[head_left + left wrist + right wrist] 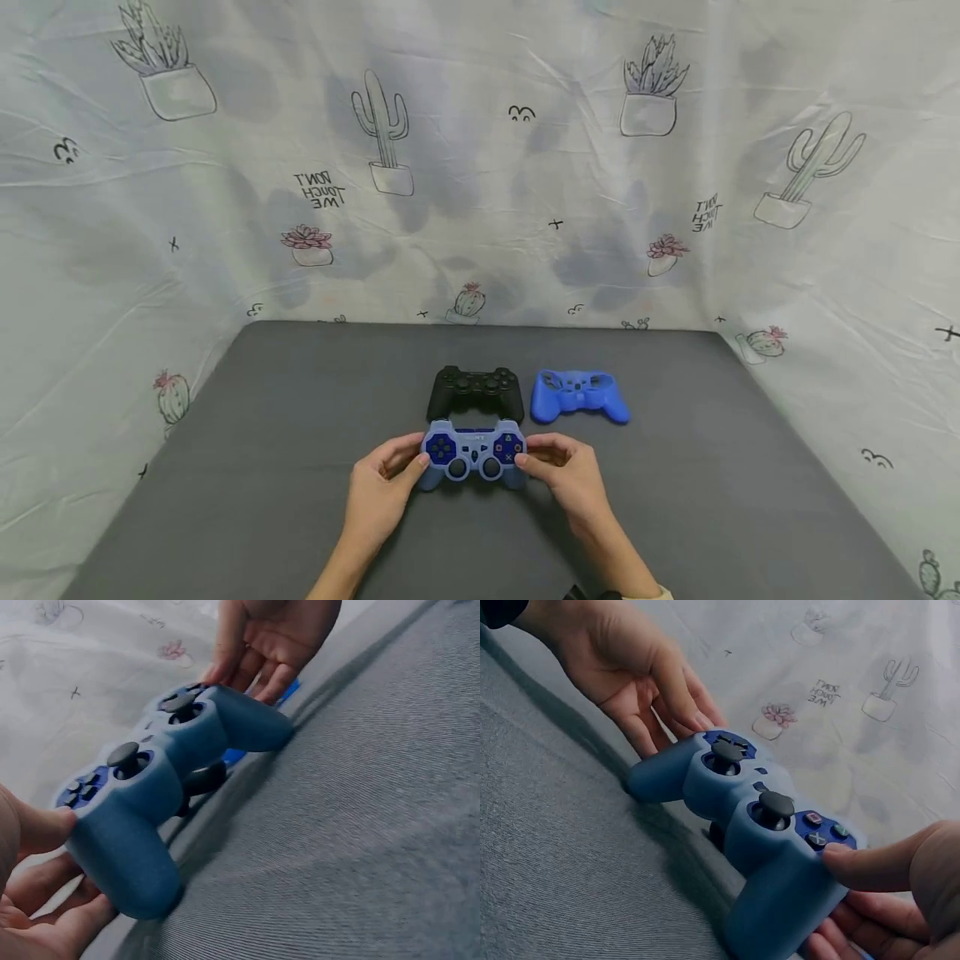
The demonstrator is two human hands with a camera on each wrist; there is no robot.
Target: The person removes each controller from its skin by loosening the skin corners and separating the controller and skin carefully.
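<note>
My left hand point(382, 493) sits at the left end of the light blue rubber-sleeved game controller point(472, 454); the thumb lies on top beside the dark direction pad and the fingers curl loosely under the left grip, so the hand clasps that end; the left wrist view shows the thumb tip point(46, 825) pressed to the sleeve's edge and the fingers cupped beneath the handle; the controller itself rests on the dark grey cloth-covered table point(247, 467), face up, its two black sticks point(727, 754) standing upright, with both handles pointing back toward me; directly behind the controller, and just beside it, lies a bare black plastic game controller point(476, 392), its grips almost touching the blue one's far edge; to the right of the light blue controller my right hand point(566, 475) holds the other end, thumb laid on the face near the coloured symbol buttons point(821, 829), fingers tucked under the right grip; my two hands stand apart, one at each end, both closed on the same controller; behind the controller and off to its right, apart from it, lies an empty bright blue silicone controller skin point(579, 396), flat on the table just beside the black controller; behind all of this hangs a white wrinkled cloth backdrop printed with cacti point(465, 167).
</note>
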